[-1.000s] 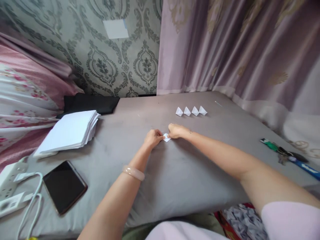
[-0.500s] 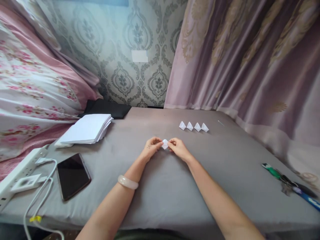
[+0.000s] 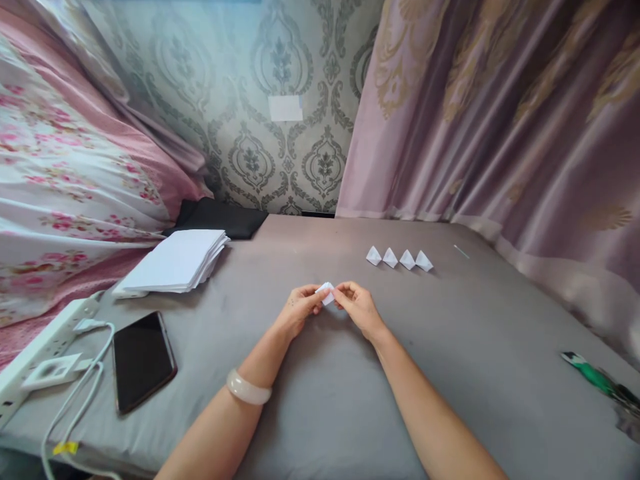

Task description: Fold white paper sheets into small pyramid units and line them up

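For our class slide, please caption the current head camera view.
Left hand and right hand hold a folded paper; four pointed paper pieces sit in a row beyond.

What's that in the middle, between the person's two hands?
The head view shows a small piece of folded white paper there, pinched between the left hand and the right hand.

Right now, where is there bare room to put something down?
There's a bare patch of grey cloth between the right hand, the four folded papers and the keys. Another lies between the left hand and the smartphone. It's crowded along the left: paper stack, smartphone, power strip.
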`<state>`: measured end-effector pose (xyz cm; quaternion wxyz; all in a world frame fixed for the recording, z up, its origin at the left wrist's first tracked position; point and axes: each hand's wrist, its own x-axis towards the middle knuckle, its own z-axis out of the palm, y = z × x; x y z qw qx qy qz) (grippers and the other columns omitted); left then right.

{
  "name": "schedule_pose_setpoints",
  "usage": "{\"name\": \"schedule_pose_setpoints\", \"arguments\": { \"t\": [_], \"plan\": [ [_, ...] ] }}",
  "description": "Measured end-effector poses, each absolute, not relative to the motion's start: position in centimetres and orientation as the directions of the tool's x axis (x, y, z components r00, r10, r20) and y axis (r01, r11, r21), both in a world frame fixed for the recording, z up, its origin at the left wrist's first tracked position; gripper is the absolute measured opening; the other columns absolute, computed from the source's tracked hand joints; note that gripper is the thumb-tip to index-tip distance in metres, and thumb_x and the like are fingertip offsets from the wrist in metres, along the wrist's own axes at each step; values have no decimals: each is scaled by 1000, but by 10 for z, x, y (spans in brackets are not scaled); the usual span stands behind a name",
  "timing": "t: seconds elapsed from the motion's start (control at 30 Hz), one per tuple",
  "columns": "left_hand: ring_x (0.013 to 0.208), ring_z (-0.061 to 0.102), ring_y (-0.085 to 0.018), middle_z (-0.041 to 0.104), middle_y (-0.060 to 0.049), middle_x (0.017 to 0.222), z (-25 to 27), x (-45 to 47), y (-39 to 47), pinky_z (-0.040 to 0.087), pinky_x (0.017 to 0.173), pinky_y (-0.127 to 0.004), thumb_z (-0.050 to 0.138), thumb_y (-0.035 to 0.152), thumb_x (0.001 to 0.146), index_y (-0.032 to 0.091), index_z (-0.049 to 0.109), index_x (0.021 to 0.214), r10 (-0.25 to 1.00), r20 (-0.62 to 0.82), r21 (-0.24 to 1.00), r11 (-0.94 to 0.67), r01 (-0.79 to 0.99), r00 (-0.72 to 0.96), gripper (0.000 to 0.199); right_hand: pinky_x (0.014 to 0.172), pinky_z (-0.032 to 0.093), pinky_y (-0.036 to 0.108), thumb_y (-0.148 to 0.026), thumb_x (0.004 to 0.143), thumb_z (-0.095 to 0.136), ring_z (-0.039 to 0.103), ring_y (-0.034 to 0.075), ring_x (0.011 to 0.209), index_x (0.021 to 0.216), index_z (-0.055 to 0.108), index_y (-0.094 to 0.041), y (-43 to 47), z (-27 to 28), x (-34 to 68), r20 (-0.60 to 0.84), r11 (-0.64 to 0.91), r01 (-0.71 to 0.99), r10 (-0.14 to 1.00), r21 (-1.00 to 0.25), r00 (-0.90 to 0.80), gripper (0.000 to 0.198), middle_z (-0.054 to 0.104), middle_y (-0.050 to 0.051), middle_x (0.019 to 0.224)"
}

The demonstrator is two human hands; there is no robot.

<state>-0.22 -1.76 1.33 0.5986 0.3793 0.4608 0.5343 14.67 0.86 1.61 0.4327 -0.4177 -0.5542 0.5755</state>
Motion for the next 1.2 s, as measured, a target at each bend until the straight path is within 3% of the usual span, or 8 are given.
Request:
{"name": "schedule_pose_setpoints", "arguments": {
  "t": [0.13,0.23,0.53,0.87,1.03,1.2],
  "plan": [
    [49,41,-4,55,1,59,15,-2,-17,29,47,-19,79,42,60,12,70,72,982,-186,899,165,-406,-12,33,60,45,25,-57,68,66,56,13,63,84,59,-18,9,16,148,-121,-159,-92,938,-983,-324,43,62,0,70],
    [49,43,-5,56,1,60,14,-1,-17,30,47,-19,79,40,60,12,69,69,982,-184,895,151,-419,-40,31,57,43,24,-64,74,56,55,12,61,76,60,-16,7,19,150,-151,-180,-42,914,-983,-377,48,61,2,69],
    [47,41,-6,52,2,52,16,4,-19,31,49,-22,77,41,60,14,65,61,983,-162,930,125,-345,-81,30,55,38,23,-53,79,55,47,11,54,72,58,-19,2,20,153,106,167,108,898,-980,-427,35,54,-3,60],
    [55,44,-8,57,1,59,15,13,-21,35,56,-23,70,45,68,14,68,67,991,53,978,-77,-195,-126,31,54,34,23,-43,86,48,44,10,54,68,56,-19,-9,22,153,356,437,369,895,-820,-270,31,49,-4,56],
    [57,45,-9,56,1,57,20,16,-19,37,58,-22,69,48,68,13,64,64,986,135,982,-146,-118,-98,35,57,39,23,-47,83,50,50,12,57,68,57,-19,-5,18,154,287,356,287,923,-889,-258,32,54,-2,59],
    [59,48,-10,57,1,57,22,13,-21,37,60,-23,70,51,66,13,63,62,989,148,988,-149,-37,-24,38,73,48,28,-42,71,66,61,16,79,98,63,-17,-3,15,160,198,233,140,953,-962,-230,37,66,5,86]
  ]
}}
